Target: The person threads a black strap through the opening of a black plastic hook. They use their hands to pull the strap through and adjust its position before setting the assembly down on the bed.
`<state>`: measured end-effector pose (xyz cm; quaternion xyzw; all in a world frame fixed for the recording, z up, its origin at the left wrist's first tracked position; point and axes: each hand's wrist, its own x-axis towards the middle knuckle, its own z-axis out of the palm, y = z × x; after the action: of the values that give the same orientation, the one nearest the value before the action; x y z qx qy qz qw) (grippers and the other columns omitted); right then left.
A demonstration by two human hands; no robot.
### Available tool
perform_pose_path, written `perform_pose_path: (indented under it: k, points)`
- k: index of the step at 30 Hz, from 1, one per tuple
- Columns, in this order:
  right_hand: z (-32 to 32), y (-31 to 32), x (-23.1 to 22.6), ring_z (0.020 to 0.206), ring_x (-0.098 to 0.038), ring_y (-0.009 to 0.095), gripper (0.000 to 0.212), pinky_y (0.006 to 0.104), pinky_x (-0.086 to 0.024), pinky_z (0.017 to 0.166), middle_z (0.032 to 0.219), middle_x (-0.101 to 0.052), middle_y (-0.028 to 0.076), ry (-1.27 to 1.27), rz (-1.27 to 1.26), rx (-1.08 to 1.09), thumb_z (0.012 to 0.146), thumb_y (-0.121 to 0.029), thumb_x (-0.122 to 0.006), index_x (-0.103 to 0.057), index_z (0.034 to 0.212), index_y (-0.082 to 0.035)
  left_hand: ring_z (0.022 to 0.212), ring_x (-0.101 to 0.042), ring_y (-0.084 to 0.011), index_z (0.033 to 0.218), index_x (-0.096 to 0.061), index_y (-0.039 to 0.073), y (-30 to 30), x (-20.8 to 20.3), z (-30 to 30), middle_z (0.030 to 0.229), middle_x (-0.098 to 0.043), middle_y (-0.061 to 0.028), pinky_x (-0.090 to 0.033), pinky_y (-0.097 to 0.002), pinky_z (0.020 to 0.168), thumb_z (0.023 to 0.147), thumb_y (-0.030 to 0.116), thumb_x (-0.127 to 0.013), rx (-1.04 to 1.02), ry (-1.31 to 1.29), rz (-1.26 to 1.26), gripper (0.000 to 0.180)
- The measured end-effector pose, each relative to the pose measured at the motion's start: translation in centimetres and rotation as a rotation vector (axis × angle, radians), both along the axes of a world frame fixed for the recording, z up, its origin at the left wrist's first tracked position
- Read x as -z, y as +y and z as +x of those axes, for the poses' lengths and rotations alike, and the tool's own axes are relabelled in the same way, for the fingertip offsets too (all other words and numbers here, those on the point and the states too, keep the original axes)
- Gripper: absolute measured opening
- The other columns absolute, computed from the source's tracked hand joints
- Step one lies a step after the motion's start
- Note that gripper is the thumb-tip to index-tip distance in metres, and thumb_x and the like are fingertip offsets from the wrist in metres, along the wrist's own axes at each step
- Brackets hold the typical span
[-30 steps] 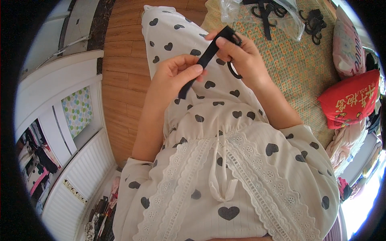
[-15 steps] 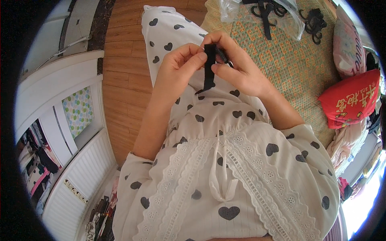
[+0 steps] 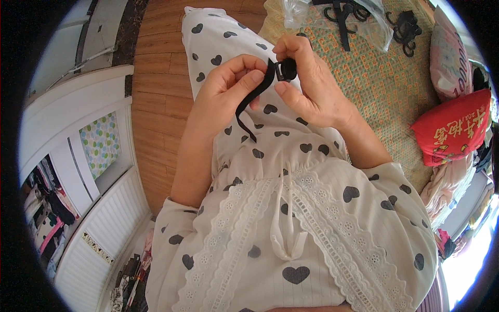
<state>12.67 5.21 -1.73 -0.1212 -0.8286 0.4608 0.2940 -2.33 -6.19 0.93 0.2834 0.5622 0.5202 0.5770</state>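
Observation:
Above my lap, my left hand (image 3: 224, 91) is closed, pinching a black fabric strap (image 3: 250, 99) between thumb and fingers near its upper end. The rest of that strap hangs down in a curve over my white trousers with dark hearts. My right hand (image 3: 318, 86) grips a small black plastic buckle (image 3: 286, 69) between thumb and index finger, its slotted frame toward the left hand. The strap's upper end is right beside the buckle's slot; whether it passes through cannot be made out.
A patterned woven mat (image 3: 377, 99) spreads at the right. On it lie a clear plastic bag (image 3: 382, 28), black hooked plastic pieces (image 3: 343, 26) and another black cluster (image 3: 407, 32). A red cushion (image 3: 451, 129) and a pink floral one (image 3: 448, 62) sit at its right edge.
My right hand has turned and moved slightly right, bringing the buckle into clearer view. The strap now curves down to the left from my left hand instead of hanging straight.

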Motion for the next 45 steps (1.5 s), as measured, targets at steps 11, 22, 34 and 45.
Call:
perform_pose_path:
  k: [11, 22, 34, 45]
  points:
    - [0.1, 0.0, -0.5, 0.078, -0.053, 0.034, 0.039, 0.0399, -0.042, 0.07, 0.086, -0.052, 0.017, -0.015, -0.005, -0.021, 0.075, -0.022, -0.058, -0.04, 0.102, -0.001, 0.048, -0.039, -0.0021, 0.092, -0.068, 0.001, -0.1, -0.4, -0.3, 0.062, -0.054, 0.005, -0.03, -0.0174, 0.043, 0.088, 0.018, -0.061, -0.015, 0.176, -0.024, 0.019]
    - [0.1, 0.0, -0.5, 0.075, -0.052, 0.034, 0.036, 0.0394, -0.042, 0.068, 0.083, -0.051, 0.016, 0.01, -0.086, -0.037, 0.077, -0.022, -0.058, -0.04, 0.101, -0.001, 0.049, -0.036, -0.0004, 0.089, -0.069, 0.001, -0.3, -0.4, -0.4, 0.057, -0.049, 0.0068, -0.025, -0.0182, 0.043, 0.084, 0.019, -0.066, -0.087, 0.187, -0.026, 0.018]
    - [0.1, -0.1, -0.8, 0.076, -0.051, 0.034, 0.037, 0.0391, -0.042, 0.068, 0.084, -0.05, 0.016, -0.002, -0.051, -0.045, 0.074, -0.02, -0.059, -0.041, 0.101, -0.001, 0.061, -0.044, -0.0011, 0.087, -0.068, -0.001, -0.1, -1.0, -0.5, 0.069, -0.057, 0.0055, -0.032, -0.0177, 0.054, 0.083, 0.013, -0.065, -0.038, 0.118, -0.067, 0.015]
    - [-0.1, -0.4, -0.9, 0.072, -0.053, 0.035, 0.035, 0.0402, -0.042, 0.065, 0.079, -0.053, 0.015, 0.029, -0.028, -0.162, 0.073, -0.018, -0.058, -0.041, 0.098, -0.002, 0.06, -0.043, -0.0006, 0.077, -0.062, -0.003, 0.2, -0.6, -0.9, 0.066, -0.055, 0.0055, -0.034, -0.0181, 0.052, 0.078, 0.004, -0.06, 0.084, 0.34, 0.097, 0.007]
